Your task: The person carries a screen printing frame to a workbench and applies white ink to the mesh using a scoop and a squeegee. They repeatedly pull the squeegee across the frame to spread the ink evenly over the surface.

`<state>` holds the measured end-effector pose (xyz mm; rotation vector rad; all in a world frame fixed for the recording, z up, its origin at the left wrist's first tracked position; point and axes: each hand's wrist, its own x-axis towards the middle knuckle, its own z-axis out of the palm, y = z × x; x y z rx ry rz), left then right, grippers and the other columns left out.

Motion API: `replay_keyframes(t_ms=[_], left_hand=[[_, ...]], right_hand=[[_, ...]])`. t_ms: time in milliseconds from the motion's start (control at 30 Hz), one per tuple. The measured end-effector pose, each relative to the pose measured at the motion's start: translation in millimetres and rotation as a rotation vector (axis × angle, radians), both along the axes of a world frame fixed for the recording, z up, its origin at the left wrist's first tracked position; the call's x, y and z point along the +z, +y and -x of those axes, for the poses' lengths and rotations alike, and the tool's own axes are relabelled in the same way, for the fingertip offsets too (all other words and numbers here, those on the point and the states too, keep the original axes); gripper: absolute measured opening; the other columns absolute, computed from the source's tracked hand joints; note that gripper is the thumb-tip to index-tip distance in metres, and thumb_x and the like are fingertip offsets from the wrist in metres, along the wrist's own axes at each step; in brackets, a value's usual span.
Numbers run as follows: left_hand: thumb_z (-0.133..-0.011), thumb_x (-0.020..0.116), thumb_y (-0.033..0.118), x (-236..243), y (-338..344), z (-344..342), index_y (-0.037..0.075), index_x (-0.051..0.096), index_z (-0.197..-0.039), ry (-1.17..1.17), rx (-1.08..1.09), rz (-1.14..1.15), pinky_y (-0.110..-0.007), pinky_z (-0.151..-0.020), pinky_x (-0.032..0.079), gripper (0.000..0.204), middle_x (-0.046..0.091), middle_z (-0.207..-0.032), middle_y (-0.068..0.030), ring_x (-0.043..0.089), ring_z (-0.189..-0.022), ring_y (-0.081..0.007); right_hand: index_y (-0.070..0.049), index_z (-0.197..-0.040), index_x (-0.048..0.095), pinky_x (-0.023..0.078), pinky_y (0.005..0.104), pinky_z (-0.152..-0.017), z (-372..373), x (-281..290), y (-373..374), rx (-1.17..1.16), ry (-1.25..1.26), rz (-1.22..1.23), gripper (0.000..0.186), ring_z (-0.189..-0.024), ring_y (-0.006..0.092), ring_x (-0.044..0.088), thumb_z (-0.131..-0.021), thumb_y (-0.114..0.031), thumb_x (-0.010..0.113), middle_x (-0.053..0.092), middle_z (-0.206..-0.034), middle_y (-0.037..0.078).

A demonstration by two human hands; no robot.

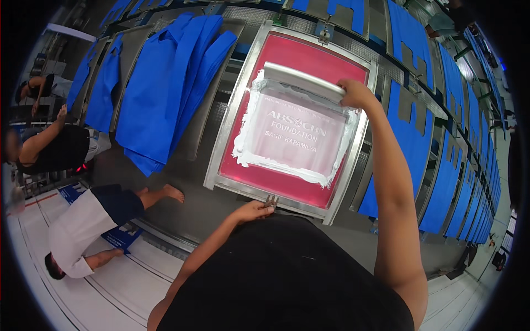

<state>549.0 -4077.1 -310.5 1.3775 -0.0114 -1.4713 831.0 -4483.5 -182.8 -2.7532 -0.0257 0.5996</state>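
Observation:
A screen-printing frame (241,100) with a red mesh lies flat in front of me. White ink (298,174) borders the pale stencil area, thickest along its left and near sides. My right hand (356,94) grips the right end of a long metal squeegee (301,83). The squeegee lies across the far part of the stencil, its left end slightly farther away. At the middle of the frame's near edge, my left hand (254,211) is closed on a small metal bracket (271,201); its fingertips are partly hidden.
Blue fabric pieces (171,88) hang over a board left of the frame. Rows of boards with blue cut pieces (408,127) stretch along the right. A metal fitting (324,33) stands at the frame's far edge. A bending person (83,226) and another person (61,146) are at left.

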Motion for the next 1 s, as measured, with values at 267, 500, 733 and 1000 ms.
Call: replay_keyframes(t_ms=[267, 500, 733, 1000], left_hand=[[-0.099, 0.052, 0.039, 59, -5, -11, 0.005, 0.064, -0.083, -0.077, -0.03, 0.129, -0.022, -0.058, 0.043, 0.039, 0.056, -0.068, 0.002, 0.05, -0.062, -0.006], [-0.099, 0.051, 0.04, 53, -6, -8, 0.006, 0.063, -0.081, -0.057, 0.014, 0.125, -0.021, -0.049, 0.038, 0.04, 0.052, -0.062, 0.0037, 0.046, -0.055, -0.0039], [-0.099, 0.05, 0.04, 50, -7, -4, 0.006, 0.063, -0.085, -0.076, 0.002, 0.101, -0.022, -0.051, 0.04, 0.039, 0.054, -0.063, 0.0029, 0.048, -0.055, -0.0053], [-0.096, 0.053, 0.047, 12, -13, 5, 0.004, 0.067, -0.083, -0.205, -0.045, -0.105, -0.027, -0.057, 0.046, 0.047, 0.061, -0.065, -0.0021, 0.056, -0.06, -0.0107]], right_hand=[[-0.012, -0.12, 0.065, 0.048, 0.0414, -0.095, -2, 10, 43, -0.019, -0.117, 0.144, 0.054, -0.109, 0.0342, 0.06, -0.067, -0.009, 0.057, 0.066, -0.113, 0.018], [-0.016, -0.118, 0.065, 0.053, 0.0411, -0.08, 125, 39, 125, -0.059, 0.019, 0.142, 0.052, -0.097, 0.0319, 0.066, -0.067, -0.006, 0.06, 0.068, -0.106, 0.015], [-0.012, -0.108, 0.067, 0.05, 0.0443, -0.077, 261, 56, 181, -0.082, -0.173, 0.043, 0.043, -0.089, 0.0348, 0.062, -0.067, 0.0, 0.06, 0.067, -0.09, 0.013], [-0.011, -0.107, 0.068, 0.051, 0.0467, -0.076, 104, 60, 91, -0.11, -0.3, 0.09, 0.041, -0.089, 0.0379, 0.064, -0.068, -0.004, 0.057, 0.067, -0.09, 0.018]])
